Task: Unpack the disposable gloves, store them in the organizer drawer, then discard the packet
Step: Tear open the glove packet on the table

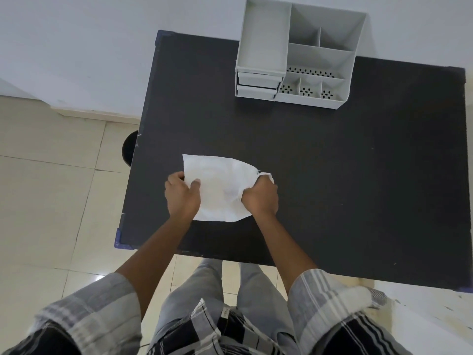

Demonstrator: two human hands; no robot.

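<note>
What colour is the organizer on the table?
Light grey, seen in the head view: organizer on the black table.

A single head-worn wide-angle view looks steeply down from above the person, with the black table (pixel 332 175) spreading close below and beyond the fingers.

Person's clothing: plaid shirt (pixel 212 326) in grey, white and black, worn open at the front, with a small white label tag (pixel 225 316) showing near the hem. Both sleeves are rolled or short, ending around the elbow: left sleeve (pixel 84 311) has pale grey-white checks, right sleeve (pixel 330 301) has grey and white stripes with black bands lower down. Forearms bare. Trousers (pixel 202 285) are light grey-blue, denim-like, creased down the legs.
</note>
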